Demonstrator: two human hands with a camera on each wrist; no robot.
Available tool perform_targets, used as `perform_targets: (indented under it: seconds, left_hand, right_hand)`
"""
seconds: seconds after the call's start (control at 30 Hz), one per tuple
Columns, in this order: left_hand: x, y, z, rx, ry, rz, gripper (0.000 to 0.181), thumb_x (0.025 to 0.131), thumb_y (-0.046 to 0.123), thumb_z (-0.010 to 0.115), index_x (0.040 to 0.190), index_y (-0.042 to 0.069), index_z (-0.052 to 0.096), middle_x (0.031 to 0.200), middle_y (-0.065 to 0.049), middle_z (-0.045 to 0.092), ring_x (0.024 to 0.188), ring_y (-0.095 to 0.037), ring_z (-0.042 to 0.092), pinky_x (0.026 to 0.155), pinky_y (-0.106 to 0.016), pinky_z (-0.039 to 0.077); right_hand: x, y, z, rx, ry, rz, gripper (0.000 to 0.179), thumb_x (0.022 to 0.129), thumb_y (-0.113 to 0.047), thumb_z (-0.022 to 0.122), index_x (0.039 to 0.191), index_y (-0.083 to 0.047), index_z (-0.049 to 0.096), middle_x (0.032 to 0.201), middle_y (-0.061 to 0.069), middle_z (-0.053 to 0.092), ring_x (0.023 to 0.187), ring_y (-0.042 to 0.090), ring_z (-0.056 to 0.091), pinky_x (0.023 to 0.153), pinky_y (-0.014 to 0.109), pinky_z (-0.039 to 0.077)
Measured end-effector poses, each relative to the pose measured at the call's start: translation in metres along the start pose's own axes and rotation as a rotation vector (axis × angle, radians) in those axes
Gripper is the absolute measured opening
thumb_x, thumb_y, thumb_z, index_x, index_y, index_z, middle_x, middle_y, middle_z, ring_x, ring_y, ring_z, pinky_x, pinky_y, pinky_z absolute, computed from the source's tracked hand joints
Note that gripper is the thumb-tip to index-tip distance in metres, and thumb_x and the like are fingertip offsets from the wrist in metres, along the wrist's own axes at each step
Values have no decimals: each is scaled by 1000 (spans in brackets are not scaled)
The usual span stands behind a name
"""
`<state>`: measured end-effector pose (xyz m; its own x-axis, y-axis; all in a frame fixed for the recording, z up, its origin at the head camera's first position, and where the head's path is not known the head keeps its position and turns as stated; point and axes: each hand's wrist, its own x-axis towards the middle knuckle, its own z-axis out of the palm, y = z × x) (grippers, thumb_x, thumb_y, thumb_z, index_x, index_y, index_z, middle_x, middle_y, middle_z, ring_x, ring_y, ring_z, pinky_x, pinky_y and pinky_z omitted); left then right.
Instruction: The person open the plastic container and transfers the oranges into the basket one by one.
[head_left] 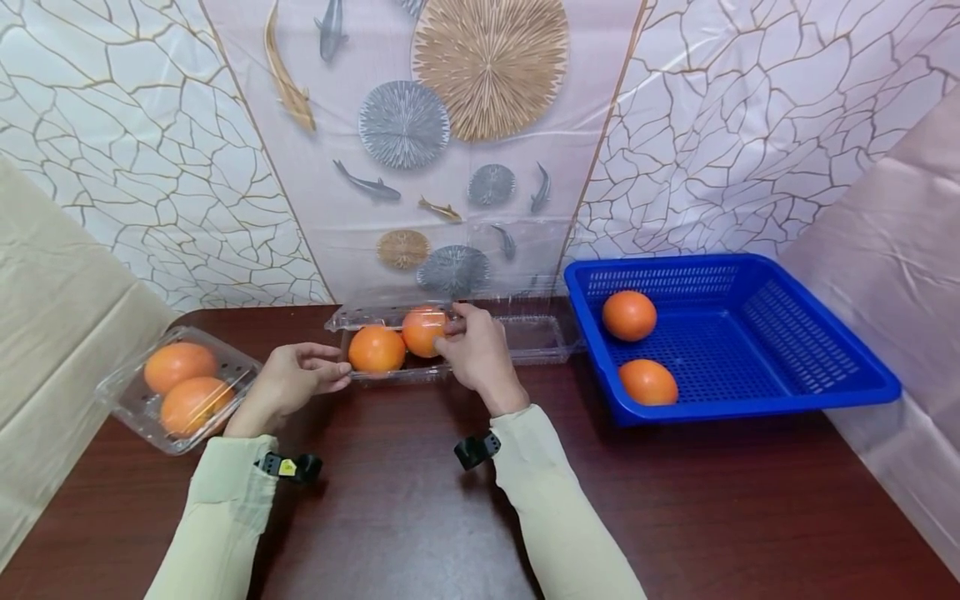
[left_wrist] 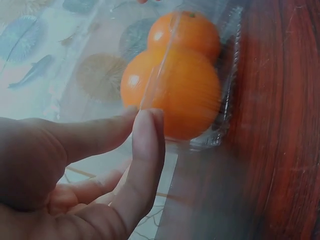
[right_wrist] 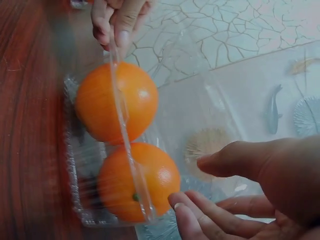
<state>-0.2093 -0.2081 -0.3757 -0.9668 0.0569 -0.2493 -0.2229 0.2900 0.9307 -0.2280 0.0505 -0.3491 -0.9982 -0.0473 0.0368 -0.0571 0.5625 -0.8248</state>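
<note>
Head view, centre of the frame: a clear box point(head_left: 408, 375) holds two oranges point(head_left: 377, 349); the left hand point(head_left: 300, 379) pinches its lid point(right_wrist: 121, 107), the right hand point(head_left: 480, 343) grips nothing, fingers parted. Better lower both ends evenly (thin plastic probably flexes).

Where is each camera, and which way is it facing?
Head: worn on the head, facing forward and down at the table, basket and box; sleeves, left hand and right hand show.
Left wrist: worn there, looking past the left hand at two oranges in the box.
Right wrist: worn there, looking past the right hand at those oranges; the left hand also shows at the top.
Shared: both wrist views show the same oranges, from opposite ends.
</note>
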Motion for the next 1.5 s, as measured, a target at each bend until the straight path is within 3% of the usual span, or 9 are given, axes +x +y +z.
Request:
perform_targets:
  seconds: [0.27, 0.5, 0.87, 1.07, 1.3, 1.5]
  left_hand:
    - [-1, -1, -6, -90, -71, -20, 53, 97, 0, 66, 140, -18, 42, 91, -3, 76, 81, -12, 76, 86, -35, 65]
    - [-1, -2, -9, -113, -113, -68, 50, 99, 1, 64, 141, -17, 43, 91, -2, 75, 82, -13, 76, 88, -35, 65]
    - [0, -3, -7, -78, -122, -22, 46, 99, 1, 62, 138, -16, 44, 90, -1, 73, 82, -13, 75, 87, -34, 65]
    - [0, -4, -7, -55, -131, -26, 44, 99, 1, 63, 137, -15, 45, 93, -3, 73, 82, -12, 74, 86, -34, 66]
    - [2, -5, -9, -55, -143, -28, 44, 100, 1, 61, 138, -15, 45, 96, -3, 74, 83, -11, 74, 88, -34, 66]
    - [1, -4, -10, -40, -127, -46, 48, 100, 6, 64, 140, -15, 46, 98, -4, 74, 86, -12, 74, 88, -35, 65]
  right_hand:
    - [2, 1, -9, 22, -35, -86, 65, 94, -19, 74, 152, -7, 47, 132, 10, 67, 117, 25, 66, 99, 40, 59]
    - [3, 4, -15, 30, -32, -119, 71, 94, -21, 74, 156, -13, 40, 141, 7, 62, 122, 24, 63, 101, 44, 58]
    - [3, 9, -20, 37, -37, -141, 65, 94, -22, 74, 152, -16, 46, 138, 10, 63, 124, 27, 62, 106, 47, 56]
    - [2, 10, -22, -32, -50, -217, 58, 93, -26, 77, 145, -14, 54, 137, 11, 63, 126, 28, 60, 105, 46, 56]
    - [1, 10, -23, -162, -88, -330, 68, 89, -35, 80, 148, -16, 53, 148, 7, 54, 140, 29, 47, 121, 52, 42]
    - [0, 9, -18, -213, -152, -366, 70, 86, -37, 83, 146, -15, 54, 145, 10, 52, 135, 28, 47, 113, 47, 50]
